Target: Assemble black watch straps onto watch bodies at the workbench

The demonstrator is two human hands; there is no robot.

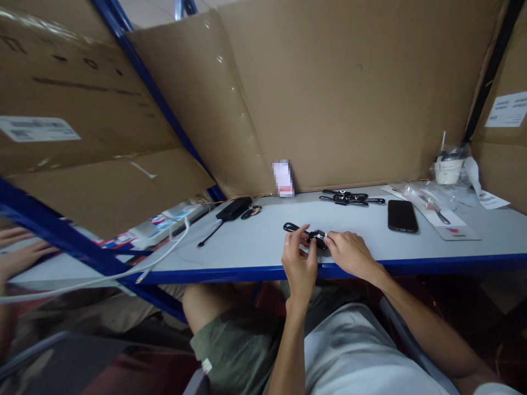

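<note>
Near the front edge of the grey table (247,249), both my hands are on a slim black item with a looped end (291,226). The loop sticks out to the left, and fingers cover much of the rest, so I cannot tell its kind. My left hand (299,255) comes from below, thumb and fingers closed on its middle. My right hand (349,251) pinches the right end, where a small shiny part shows. Behind them lies a pile of similar black items (352,198) with shiny bits.
A black phone (402,215) and a carded plastic pack (448,222) lie on the right, before a bagged cup (448,167). Another phone (283,178) leans on the cardboard wall. To the left are a black box with a short cable (234,209), a power strip (164,222) and another person's hand (24,255).
</note>
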